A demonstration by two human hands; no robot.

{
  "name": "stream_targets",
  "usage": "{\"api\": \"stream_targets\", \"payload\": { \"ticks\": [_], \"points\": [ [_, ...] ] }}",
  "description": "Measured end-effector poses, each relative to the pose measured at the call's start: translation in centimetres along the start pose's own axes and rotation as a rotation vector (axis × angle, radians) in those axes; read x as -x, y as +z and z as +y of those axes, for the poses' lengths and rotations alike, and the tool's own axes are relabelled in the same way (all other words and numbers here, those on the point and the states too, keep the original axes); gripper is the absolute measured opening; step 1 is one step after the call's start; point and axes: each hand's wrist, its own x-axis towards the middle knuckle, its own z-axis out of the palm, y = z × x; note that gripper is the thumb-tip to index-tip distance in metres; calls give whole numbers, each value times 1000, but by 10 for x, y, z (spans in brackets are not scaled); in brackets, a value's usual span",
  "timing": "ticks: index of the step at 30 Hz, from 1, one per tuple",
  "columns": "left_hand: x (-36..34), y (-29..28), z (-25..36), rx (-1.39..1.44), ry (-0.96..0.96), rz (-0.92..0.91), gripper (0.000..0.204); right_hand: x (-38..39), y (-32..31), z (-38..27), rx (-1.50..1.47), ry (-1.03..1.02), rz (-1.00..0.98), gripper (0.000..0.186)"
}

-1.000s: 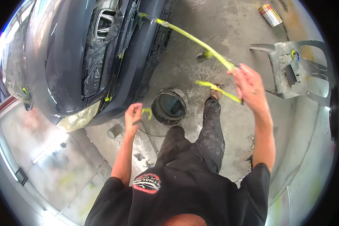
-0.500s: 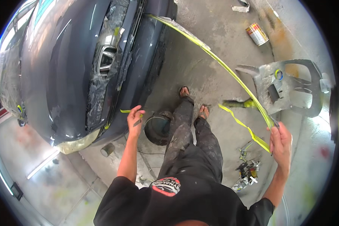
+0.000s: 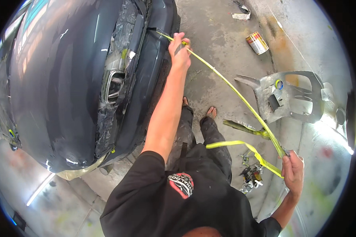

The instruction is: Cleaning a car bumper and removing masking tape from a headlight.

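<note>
Tape (image 3: 241, 98), a thin yellow-green strip, ran taut across the frame from the car (image 3: 67, 87) at upper centre down to the lower right, where a person standing barefoot on the concrete floor (image 3: 225, 47) held it between both hands. The left hand (image 3: 180, 51) was at the bumper (image 3: 154, 71), its grip pressed together on the strip near the point where the tape met the dark bodywork. The right hand (image 3: 292, 172), low at the right edge, had its grip closed around the other end, with a slack tail looping back toward the person's waist.

By its look the strip was very light and limp, with no stiffness of its own; it held a straight line only because it was pulled tight. It would likely stretch, twist or stick to itself if let go slack, and could tear under a sharp tug. The sound places to hold it appeared to be the ones in use: a pinch close to the bumper, and a firmer hold far down the length to keep tension.

Its long axis lay on a diagonal, upper centre to lower right, one end pointing at the car's nose.

A grey panel (image 3: 292, 98) lay on the floor at right, a can (image 3: 257, 42) above it.
</note>
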Motion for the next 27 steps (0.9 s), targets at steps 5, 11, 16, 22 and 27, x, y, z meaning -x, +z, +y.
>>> {"api": "stream_targets", "payload": {
  "ticks": [5,11,16,22,27],
  "points": [
    [-18,56,-38,40,89,167,29,-5,-29,36,-1,28,25,21],
    [3,179,-81,-15,369,-107,35,19,-111,109,-230,121,210,16],
    [49,246,-89,-674,262,-520,35,-18,-102,135,-275,294,316,34],
    [111,197,-108,-1713,198,-869,28,-165,-2,137,-193,-17,244,52],
    [129,171,-98,-1621,423,-970,15,-252,73,136,-304,-367,30,45]
  ]
}}
